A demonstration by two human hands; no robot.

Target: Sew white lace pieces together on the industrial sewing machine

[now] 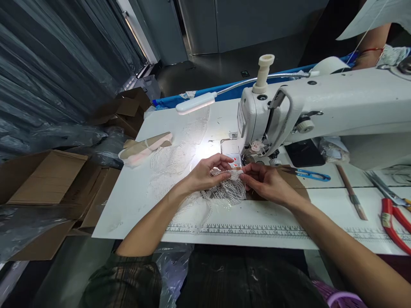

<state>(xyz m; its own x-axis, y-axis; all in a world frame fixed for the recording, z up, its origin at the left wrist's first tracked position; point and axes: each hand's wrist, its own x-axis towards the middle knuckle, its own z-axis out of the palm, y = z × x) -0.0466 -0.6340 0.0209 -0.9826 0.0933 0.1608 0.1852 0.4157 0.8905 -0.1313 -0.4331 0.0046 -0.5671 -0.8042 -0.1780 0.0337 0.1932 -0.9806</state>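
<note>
The lace (229,190) lies in front of the sewing machine (321,102), near its needle area, with a hand at either side of it. The right hand (265,182) has its grip narrow, thumb and forefinger pinching the upper right edge of the lace. The left hand (207,173) rests its thumb on the upper left part, index finger raised apart from it; I cannot tell whether its grip is closed on the fabric. More pale lace (180,158) spreads over the tabletop (125,214) to the left, partly behind the left forearm.

Beyond that lies a tied roll (146,149) of brown and pink material. A lamp (195,103) reaches out above the tabletop on a flexible metal neck. A printed ruler (231,231) runs along the near edge. To the right of the right hand are blue snips (311,174), a brush (353,194) and red-handled scissors (388,214). Open cardboard boxes (48,179) stand at the left, below the tabletop. Behind the machine, another person's forearm (374,45) wears a red band.
</note>
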